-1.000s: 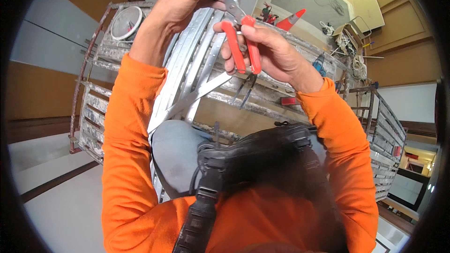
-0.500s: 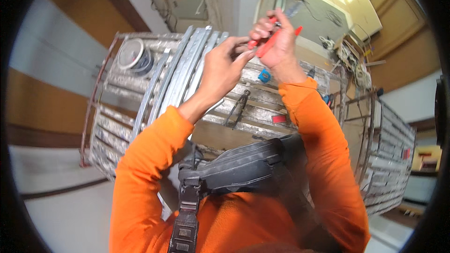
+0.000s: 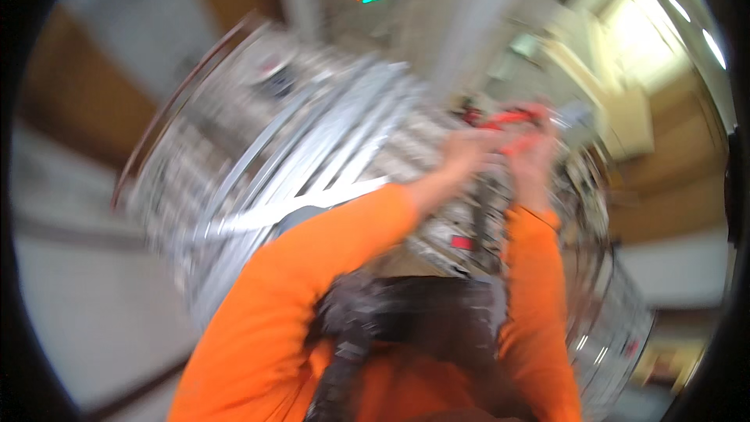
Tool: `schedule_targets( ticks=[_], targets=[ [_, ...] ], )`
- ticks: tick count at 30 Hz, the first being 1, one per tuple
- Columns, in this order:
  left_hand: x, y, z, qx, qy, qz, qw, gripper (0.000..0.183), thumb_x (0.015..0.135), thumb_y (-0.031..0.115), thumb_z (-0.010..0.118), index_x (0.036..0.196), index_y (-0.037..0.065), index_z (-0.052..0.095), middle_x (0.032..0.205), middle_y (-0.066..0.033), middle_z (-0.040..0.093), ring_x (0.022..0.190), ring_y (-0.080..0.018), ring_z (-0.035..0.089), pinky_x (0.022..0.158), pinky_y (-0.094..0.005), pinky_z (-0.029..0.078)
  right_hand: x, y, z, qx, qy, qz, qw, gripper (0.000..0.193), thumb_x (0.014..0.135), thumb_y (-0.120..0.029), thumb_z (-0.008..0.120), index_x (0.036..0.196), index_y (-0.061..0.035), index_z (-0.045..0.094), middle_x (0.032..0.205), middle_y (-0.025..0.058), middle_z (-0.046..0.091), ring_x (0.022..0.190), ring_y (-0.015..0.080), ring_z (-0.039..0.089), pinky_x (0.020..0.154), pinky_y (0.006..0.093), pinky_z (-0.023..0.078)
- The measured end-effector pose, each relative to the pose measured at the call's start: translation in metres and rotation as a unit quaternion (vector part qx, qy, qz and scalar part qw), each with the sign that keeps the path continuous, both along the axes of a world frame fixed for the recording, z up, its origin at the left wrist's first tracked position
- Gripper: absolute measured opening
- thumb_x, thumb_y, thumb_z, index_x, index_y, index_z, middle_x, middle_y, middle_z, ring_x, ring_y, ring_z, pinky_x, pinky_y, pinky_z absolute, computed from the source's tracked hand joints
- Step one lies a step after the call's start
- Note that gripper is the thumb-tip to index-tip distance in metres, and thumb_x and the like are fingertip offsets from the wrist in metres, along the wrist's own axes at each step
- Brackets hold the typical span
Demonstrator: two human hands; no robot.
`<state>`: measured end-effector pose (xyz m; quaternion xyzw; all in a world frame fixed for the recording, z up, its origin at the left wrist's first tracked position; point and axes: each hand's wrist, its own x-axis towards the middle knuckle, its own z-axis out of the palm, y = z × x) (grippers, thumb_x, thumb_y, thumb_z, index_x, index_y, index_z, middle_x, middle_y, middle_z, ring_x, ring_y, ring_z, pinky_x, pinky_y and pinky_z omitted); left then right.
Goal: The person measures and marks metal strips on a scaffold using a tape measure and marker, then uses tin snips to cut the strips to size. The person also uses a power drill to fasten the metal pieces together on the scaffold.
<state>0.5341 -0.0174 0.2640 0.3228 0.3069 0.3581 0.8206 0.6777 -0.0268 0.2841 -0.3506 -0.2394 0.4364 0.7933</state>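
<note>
My right hand [image 3: 531, 164] is closed around a long red tool [image 3: 516, 117], with two red lengths showing at its fingers; the blur hides its exact kind. My left hand [image 3: 469, 148] meets it from the left, fingertips at the red tool, but its fingers are too smeared to read. Both hands are above the right part of a slatted, plaster-stained platform. Left of them, several silvery metal profiles [image 3: 328, 133] lie side by side across the slats.
A pale bucket [image 3: 273, 70] stands at the platform's far left, inside a rusty rail [image 3: 176, 101]. One bright metal strip [image 3: 289, 207] crosses the others near my left forearm. A small red object [image 3: 461, 242] lies on the slats. Another slatted platform [image 3: 609, 336] is at the right.
My view has swung and blurred. Both hands, still close together at the red tool, now appear farther right and lower in the picture. A bright metal strip now shows across the profiles.
</note>
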Motion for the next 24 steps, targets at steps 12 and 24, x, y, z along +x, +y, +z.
schedule_targets(
  ticks=[12, 24],
  targets=[
    [0.006, -0.01, 0.003, 0.188, 0.14, 0.061, 0.97, 0.017, 0.073, 0.012, 0.078, 0.075, -0.003, 0.069, 0.081, -0.0219, 0.07, 0.078, -0.032, 0.072, 0.075, -0.0411, 0.056, -0.006, 0.0, 0.003, -0.143, -0.196, -0.088, 0.966, 0.048, 0.108, -0.03, 0.044, 0.147, -0.0011, 0.045, 0.138, 0.0227, 0.059, 0.13, 0.0352, 0.056, 0.114, 0.0527, 0.042],
    [-0.012, 0.028, 0.012, 0.542, 0.223, -0.038, 0.81, 0.038, 0.084, 0.032, 0.072, 0.11, 0.005, 0.067, 0.092, -0.0171, 0.073, 0.089, -0.0404, 0.071, 0.08, -0.0508, 0.054, 0.027, -0.001, -0.012, -0.097, -0.106, 0.019, 0.989, 0.041, 0.105, -0.029, 0.058, 0.131, 0.0023, 0.058, 0.125, 0.0144, 0.067, 0.117, 0.0257, 0.063, 0.107, 0.0416, 0.048]
  ],
)
